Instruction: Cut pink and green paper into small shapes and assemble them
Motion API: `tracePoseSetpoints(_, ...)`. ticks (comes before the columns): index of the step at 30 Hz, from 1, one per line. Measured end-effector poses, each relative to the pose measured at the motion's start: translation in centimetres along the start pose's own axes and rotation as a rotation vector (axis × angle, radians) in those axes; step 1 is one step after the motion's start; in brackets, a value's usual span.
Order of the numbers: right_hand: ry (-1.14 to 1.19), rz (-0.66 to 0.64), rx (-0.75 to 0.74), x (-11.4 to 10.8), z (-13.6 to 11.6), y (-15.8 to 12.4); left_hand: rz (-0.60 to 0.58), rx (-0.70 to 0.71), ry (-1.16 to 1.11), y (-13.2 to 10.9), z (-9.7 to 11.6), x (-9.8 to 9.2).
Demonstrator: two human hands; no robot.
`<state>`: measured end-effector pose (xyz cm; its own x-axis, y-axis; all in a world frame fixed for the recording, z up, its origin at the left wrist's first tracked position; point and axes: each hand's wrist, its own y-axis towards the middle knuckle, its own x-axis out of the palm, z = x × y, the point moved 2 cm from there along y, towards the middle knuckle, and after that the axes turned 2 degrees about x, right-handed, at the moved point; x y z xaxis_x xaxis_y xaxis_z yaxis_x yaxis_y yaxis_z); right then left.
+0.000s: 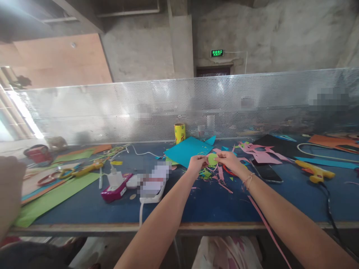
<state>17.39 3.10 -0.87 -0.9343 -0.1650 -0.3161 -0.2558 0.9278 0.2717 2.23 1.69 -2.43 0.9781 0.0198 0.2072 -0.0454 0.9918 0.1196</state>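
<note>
Both hands meet over the middle of the table, holding a small round piece of light green paper (212,160) between them. My left hand (198,163) pinches its left edge. On the opposite edge, the fingers of my right hand (228,161) are closed. Beneath and around the hands lie pink and green paper scraps (207,174). Red-handled scissors (228,171) show partly under my right hand. Just beyond sits a blue paper sheet (185,151).
A yellow can (180,133) stands by the perforated metal screen (157,112). Left are a power strip (116,190), a white box-like device (153,186) and green paper (58,198). To the right lie a phone (266,171) and a yellow glue gun (315,170). Another person's arm (9,194) shows at far left.
</note>
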Motion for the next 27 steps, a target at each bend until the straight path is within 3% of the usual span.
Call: tracePoseSetpoints(27,-0.118,-0.008,-0.057,-0.1,-0.3,-0.1,-0.008,0.105,0.112,0.2,0.0,-0.2)
